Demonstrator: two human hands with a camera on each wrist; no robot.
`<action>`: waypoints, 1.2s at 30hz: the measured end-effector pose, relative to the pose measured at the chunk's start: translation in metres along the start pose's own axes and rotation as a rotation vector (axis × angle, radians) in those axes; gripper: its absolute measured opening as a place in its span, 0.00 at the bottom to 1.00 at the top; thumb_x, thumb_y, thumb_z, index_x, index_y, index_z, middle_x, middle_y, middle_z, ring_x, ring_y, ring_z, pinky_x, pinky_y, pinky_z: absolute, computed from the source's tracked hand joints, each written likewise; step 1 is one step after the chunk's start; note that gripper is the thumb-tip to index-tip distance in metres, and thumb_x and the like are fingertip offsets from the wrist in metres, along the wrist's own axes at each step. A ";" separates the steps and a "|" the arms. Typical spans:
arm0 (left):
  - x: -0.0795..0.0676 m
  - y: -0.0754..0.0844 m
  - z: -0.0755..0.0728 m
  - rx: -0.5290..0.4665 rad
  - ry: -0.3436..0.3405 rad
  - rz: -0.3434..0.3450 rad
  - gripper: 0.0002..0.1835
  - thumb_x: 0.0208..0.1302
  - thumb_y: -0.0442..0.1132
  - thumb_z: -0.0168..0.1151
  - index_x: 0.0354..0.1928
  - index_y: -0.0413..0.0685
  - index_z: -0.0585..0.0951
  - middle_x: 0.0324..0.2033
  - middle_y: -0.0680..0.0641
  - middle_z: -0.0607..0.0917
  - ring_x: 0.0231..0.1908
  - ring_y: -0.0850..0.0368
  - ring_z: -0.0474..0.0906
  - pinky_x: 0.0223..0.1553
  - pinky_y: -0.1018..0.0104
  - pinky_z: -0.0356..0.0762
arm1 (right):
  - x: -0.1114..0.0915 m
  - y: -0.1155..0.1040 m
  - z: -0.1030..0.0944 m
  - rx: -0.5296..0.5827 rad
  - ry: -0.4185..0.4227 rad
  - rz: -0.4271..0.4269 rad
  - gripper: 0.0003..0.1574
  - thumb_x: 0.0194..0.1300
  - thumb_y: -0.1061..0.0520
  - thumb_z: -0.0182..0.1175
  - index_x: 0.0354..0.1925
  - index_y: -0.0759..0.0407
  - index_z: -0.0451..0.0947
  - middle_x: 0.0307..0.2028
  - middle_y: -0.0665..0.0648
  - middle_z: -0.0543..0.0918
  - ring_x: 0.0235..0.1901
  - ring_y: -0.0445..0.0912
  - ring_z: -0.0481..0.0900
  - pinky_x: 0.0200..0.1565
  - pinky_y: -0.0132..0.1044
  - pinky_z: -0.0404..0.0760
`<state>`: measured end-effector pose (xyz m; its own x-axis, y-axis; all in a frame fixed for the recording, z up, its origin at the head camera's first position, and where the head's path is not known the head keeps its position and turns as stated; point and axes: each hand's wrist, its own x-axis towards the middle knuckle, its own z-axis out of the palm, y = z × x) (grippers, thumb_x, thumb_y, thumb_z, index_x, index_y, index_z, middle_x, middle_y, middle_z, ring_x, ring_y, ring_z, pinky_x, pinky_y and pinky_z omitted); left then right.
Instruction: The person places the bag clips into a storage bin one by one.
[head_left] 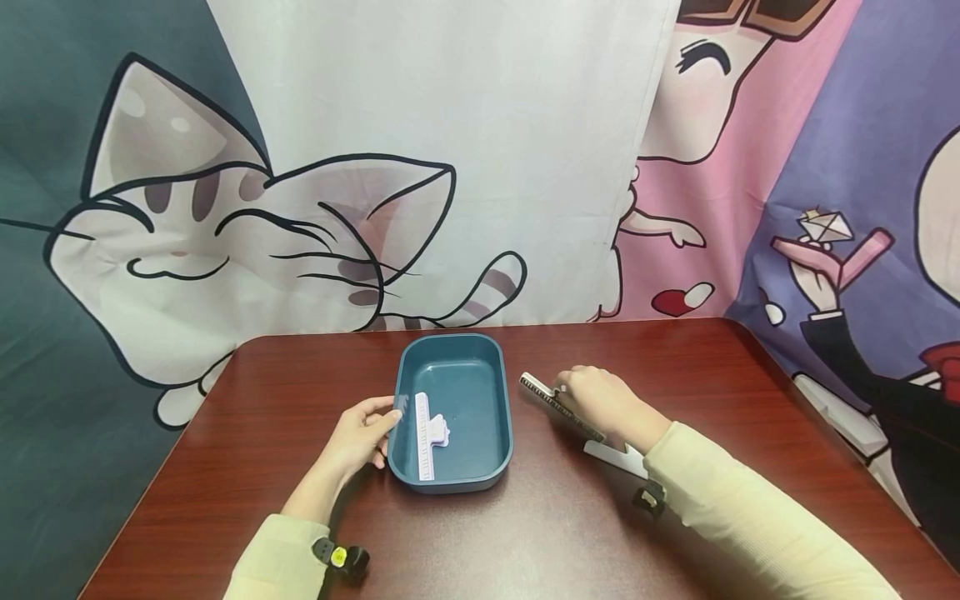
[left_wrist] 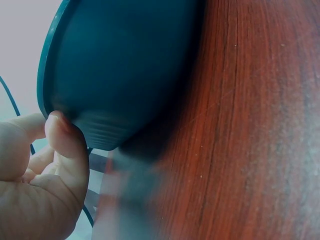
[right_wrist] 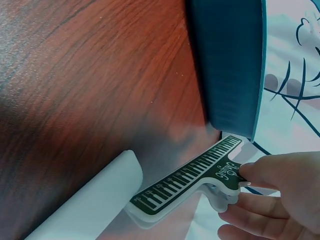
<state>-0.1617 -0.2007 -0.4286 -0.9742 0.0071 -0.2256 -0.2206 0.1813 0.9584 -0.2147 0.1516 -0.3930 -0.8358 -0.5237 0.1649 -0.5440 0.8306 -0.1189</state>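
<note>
Pinching the left rim of a blue box point(head_left: 471, 483) between thumb and bent fingers, the left hand point(head_left: 363, 433) is drawn in with only the thickness of the wall in its grip. The box stands upright on a reddish-brown table point(head_left: 525, 550). Inside, toward the left wall, a white clip point(head_left: 424, 442) lies lengthwise, its handle pointing to the middle of the floor.

To the right of the box, the right hand point(head_left: 603, 404) has its thumb and fingers closed on the handle of a dark-faced clip point(head_left: 558, 406) — its long strip printed with piano keys, as the right wrist view shows. That clip is well outside the box, held tilted; whether its lower end touches anything I cannot tell. Just beside that end, a white strip point(head_left: 615, 458) lies on the table, partly hidden by the right wrist.

Both arms wear pale yellow sleeves point(head_left: 757, 508), and a small black camera point(head_left: 349, 560) is strapped to the left wrist, another at the right. Behind the table hangs a printed cloth point(head_left: 480, 100) — a smiling striped cat on the left, pink and purple cartoon figures on the right.
</note>
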 end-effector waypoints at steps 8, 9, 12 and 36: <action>0.000 -0.001 0.000 0.000 0.002 0.000 0.25 0.66 0.36 0.56 0.63 0.35 0.67 0.18 0.50 0.74 0.13 0.62 0.68 0.11 0.72 0.70 | 0.003 0.004 -0.001 0.042 0.036 0.003 0.09 0.58 0.60 0.63 0.39 0.59 0.82 0.33 0.55 0.84 0.35 0.51 0.83 0.36 0.46 0.82; 0.001 -0.001 0.000 0.001 0.002 0.001 0.25 0.66 0.36 0.56 0.63 0.35 0.67 0.18 0.50 0.74 0.13 0.61 0.68 0.11 0.71 0.70 | 0.003 0.004 -0.001 0.050 0.036 0.004 0.09 0.58 0.60 0.62 0.40 0.59 0.82 0.33 0.55 0.84 0.35 0.51 0.83 0.36 0.46 0.82; 0.002 -0.003 -0.001 0.004 0.000 0.005 0.25 0.67 0.36 0.56 0.63 0.35 0.66 0.18 0.50 0.74 0.13 0.61 0.68 0.11 0.71 0.71 | 0.003 0.005 -0.002 0.077 0.034 0.008 0.11 0.59 0.60 0.62 0.41 0.60 0.82 0.34 0.56 0.85 0.36 0.51 0.83 0.39 0.47 0.82; 0.001 -0.002 0.001 -0.019 0.005 -0.003 0.25 0.66 0.36 0.57 0.63 0.35 0.67 0.18 0.50 0.74 0.12 0.62 0.68 0.11 0.72 0.70 | -0.002 0.007 -0.005 0.260 0.117 0.049 0.10 0.60 0.64 0.59 0.41 0.65 0.81 0.30 0.56 0.86 0.29 0.45 0.83 0.36 0.42 0.82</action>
<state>-0.1618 -0.2003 -0.4304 -0.9737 0.0011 -0.2280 -0.2248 0.1625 0.9608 -0.2168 0.1594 -0.3897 -0.8556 -0.4461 0.2625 -0.5164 0.7705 -0.3737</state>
